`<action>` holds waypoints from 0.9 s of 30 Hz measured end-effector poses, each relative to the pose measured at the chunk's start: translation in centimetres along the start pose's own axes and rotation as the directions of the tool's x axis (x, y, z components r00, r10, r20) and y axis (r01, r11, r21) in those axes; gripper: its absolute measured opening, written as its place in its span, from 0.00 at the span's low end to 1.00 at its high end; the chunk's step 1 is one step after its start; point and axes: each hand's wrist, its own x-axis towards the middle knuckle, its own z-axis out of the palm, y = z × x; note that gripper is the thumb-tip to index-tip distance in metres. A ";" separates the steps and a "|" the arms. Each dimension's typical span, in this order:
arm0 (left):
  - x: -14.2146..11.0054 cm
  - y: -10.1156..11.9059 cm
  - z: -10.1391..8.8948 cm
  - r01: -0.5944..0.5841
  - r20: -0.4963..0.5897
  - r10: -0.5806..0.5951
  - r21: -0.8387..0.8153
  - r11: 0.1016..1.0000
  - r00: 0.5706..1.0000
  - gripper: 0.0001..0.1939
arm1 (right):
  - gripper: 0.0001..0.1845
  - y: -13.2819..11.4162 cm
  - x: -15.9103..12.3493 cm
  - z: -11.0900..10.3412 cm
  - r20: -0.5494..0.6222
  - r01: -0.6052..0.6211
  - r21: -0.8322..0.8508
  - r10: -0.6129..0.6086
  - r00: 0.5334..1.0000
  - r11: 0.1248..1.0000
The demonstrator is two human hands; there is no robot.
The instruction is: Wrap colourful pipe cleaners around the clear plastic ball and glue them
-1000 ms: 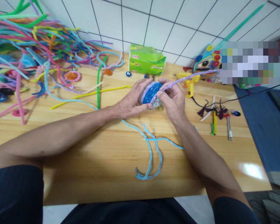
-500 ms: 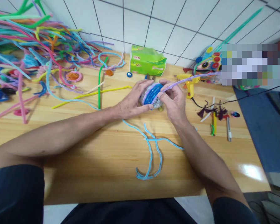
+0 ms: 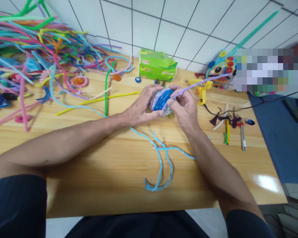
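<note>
- Left hand [image 3: 141, 107] of mine is partly open, fingers and thumb curved around one side of a blue-and-purple-banded ball [image 3: 161, 100].
- My right hand [image 3: 186, 107] is mostly closed, pinching a purple pipe cleaner [image 3: 200, 82] against the ball's other side.
- Between my hands sits that ball.
- Beyond them stands a green tissue pack [image 3: 157, 66]; right of my right hand, a yellow glue gun [image 3: 203, 92].
- Nearer me lie light-blue pipe cleaners [image 3: 161, 162].

Blue-and-purple striped wrapped object [image 3: 161, 100]

Dark navy sleeves [image 3: 18, 205] — plain, ending around the elbows — and black clothing [image 3: 136, 227] across the lap.
</note>
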 end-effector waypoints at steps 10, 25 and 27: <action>0.1 1.1 0.2 0.128 -0.022 -0.131 -0.098 0.987 0.991 0.40 | 0.13 -0.4 -0.1 -0.1 0.036 -0.025 -0.003 0.025 0.999 1.000; 0.2 0.9 0.2 0.044 -0.035 -0.046 -0.039 0.998 0.998 0.39 | 0.13 -1.0 -0.2 0.1 0.049 -0.024 -0.129 0.030 0.998 0.991; 0.1 0.9 0.1 0.061 -0.027 -0.063 -0.050 0.997 0.998 0.39 | 0.15 -1.2 -0.2 0.1 0.047 -0.034 -0.121 0.040 0.998 0.992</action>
